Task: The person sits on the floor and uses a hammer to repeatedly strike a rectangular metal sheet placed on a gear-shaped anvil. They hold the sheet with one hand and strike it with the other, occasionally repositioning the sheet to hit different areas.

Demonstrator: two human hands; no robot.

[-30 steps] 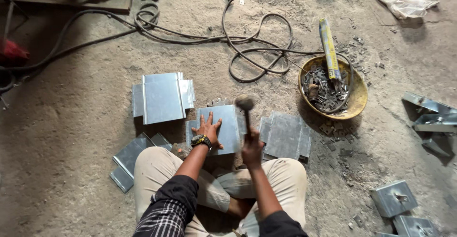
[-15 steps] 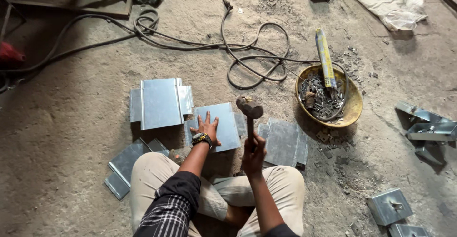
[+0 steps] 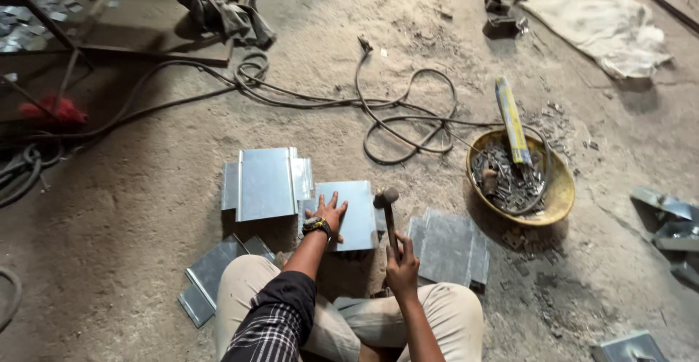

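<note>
Galvanized sheet is what we're working on: the middle sheet point(image 3: 348, 213) lies flat on the dirt floor point(image 3: 131, 209) right in front of our knees, and our left hand point(image 3: 329, 214) is pressed on it with fingers spread wide, palm down, looks like to pin it so it doesn't jump. Our right hand point(image 3: 403, 265) is closed around the handle of the hammer point(image 3: 387, 213), gripped low near the end, head up and sitting just over the sheet's right edge, close to the spread fingers.

More folded sheets sit around us within reach: a stack point(image 3: 266, 181) to the upper left, one sheet point(image 3: 448, 248) on the right, a couple point(image 3: 211, 275) by our left thigh. A yellow pan point(image 3: 557, 195) of metal scraps sits off to the right with a long stick point(image 3: 511, 120) leaning in it, and a cable point(image 3: 408, 111) loops across the floor behind.

Hard to tell: whether the hammer head actually touches the sheet, what's under our legs, and what the scraps in the pan really are. The brackets point(image 3: 666, 220) at the right edge are cut off.
</note>
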